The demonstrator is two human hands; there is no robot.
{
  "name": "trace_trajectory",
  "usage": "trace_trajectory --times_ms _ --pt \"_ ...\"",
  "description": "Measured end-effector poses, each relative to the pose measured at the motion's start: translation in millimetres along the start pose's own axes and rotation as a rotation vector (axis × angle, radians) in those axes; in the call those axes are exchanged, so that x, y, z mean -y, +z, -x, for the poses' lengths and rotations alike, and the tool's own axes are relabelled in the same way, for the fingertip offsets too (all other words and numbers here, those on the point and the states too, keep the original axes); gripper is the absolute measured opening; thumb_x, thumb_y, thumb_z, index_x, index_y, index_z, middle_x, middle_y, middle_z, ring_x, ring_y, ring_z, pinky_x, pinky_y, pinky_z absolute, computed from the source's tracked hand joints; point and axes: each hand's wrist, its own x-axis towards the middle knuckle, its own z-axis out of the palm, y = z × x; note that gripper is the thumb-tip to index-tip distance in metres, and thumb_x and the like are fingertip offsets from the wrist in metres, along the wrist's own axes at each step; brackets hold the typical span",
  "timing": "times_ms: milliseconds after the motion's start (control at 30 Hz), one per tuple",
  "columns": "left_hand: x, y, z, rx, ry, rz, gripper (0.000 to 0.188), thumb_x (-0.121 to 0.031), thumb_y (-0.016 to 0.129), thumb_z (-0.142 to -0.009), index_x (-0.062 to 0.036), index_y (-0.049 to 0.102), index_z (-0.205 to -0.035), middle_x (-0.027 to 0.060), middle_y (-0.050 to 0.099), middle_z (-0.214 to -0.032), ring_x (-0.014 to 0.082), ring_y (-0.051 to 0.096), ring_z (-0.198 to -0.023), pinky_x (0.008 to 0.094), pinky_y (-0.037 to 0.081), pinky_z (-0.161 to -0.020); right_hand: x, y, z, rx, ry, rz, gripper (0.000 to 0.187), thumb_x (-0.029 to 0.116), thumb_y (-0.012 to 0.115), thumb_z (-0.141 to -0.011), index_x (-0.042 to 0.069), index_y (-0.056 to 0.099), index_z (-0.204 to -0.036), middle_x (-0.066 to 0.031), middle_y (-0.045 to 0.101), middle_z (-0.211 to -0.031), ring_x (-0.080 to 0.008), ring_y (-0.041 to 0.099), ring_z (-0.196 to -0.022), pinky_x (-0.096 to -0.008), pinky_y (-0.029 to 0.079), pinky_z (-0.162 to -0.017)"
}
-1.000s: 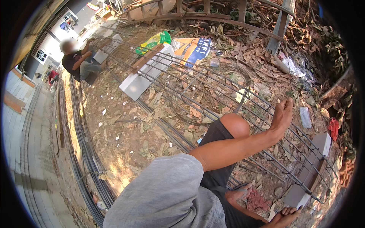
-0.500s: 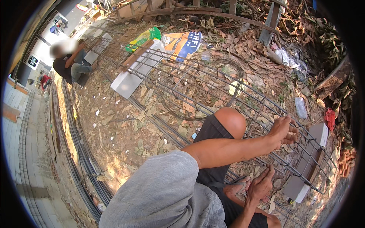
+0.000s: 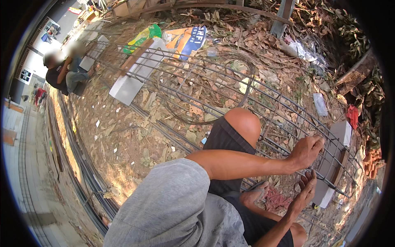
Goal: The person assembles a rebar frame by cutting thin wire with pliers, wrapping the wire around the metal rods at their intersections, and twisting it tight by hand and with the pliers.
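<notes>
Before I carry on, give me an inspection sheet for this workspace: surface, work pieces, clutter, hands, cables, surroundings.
Surface: earth ground, strewn with dry leaves and pale scraps.
Work pieces: rebar cage lying across pale blocks.
Clutter: green-and-yellow sack, orange-and-blue sack and red scrap around the cage; wire coil in loose loops at the cage's middle.
Hands: left hand at the cage's near end, fingers curled, grip unclear; right hand just below, fingers loosely extended, contact unclear.
Cables: nothing seen.
Surroundings: co-worker low by the cage's far end; bundled long bars on the left.
</notes>
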Motion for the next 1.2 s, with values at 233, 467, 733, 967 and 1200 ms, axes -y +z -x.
trace_trajectory --times_ms 233,467,733,967,1200 --pt "15 12 47 0.318 0.153 -0.199 0.04 -0.029 0.05 -0.099 0.0043 0.061 -0.08 0.0255 0.06 -0.071 0.0445 0.061 -0.07 0.0504 0.044 -0.062 40 -9 -48 -0.195 -0.085 -0.135 0.049 0.036 0.048 -0.106 0.002 0.051 -0.142 -0.0092 0.066 -0.108 -0.0106 0.059 -0.087 -0.0272 0.049 -0.078" --pt "16 6 41 0.394 -0.03 -0.176 0.036 -0.028 0.051 -0.097 0.0033 0.064 -0.085 0.0207 0.058 -0.066 0.033 0.06 -0.064 0.0452 0.045 -0.064 41 7 -55 -0.254 -0.049 -0.225 0.037 0.023 0.06 -0.101 0.002 0.06 -0.132 -0.009 0.069 -0.101 -0.0072 0.058 -0.075 -0.0253 0.049 -0.063" --pt "14 7 42 0.48 -0.095 -0.273 0.037 -0.029 0.05 -0.1 0.0008 0.07 -0.092 0.0084 0.054 -0.063 0.0145 0.05 -0.061 0.0355 0.042 -0.059 37 -21 -64 -0.256 -0.062 -0.306 0.081 0.008 0.055 -0.097 -0.004 0.001 -0.155 -0.0156 0.069 -0.098 -0.0145 0.065 -0.063 -0.0241 0.051 -0.053" --pt "21 12 49 0.525 0.018 -0.332 0.034 -0.027 0.05 -0.101 0.0001 0.069 -0.092 0.0033 0.049 -0.06 0.0115 0.046 -0.059 0.0337 0.039 -0.056 19 -44 -69 -0.351 -0.03 -0.42 0.079 0.019 0.053 -0.103 -0.004 -0.001 -0.156 -0.0138 0.07 -0.094 -0.0138 0.064 -0.062 -0.023 0.051 -0.051" --pt "30 11 46 0.461 -0.326 -0.168 0.03 -0.026 0.051 -0.102 -0.0023 0.07 -0.106 -0.0008 0.057 -0.073 0.0069 0.051 -0.063 0.0261 0.043 -0.057 10 -30 -51 -0.241 -0.018 -0.234 0.052 0.021 0.049 -0.105 -0.003 0.036 -0.149 -0.0107 0.072 -0.099 -0.0093 0.064 -0.066 -0.023 0.05 -0.055"
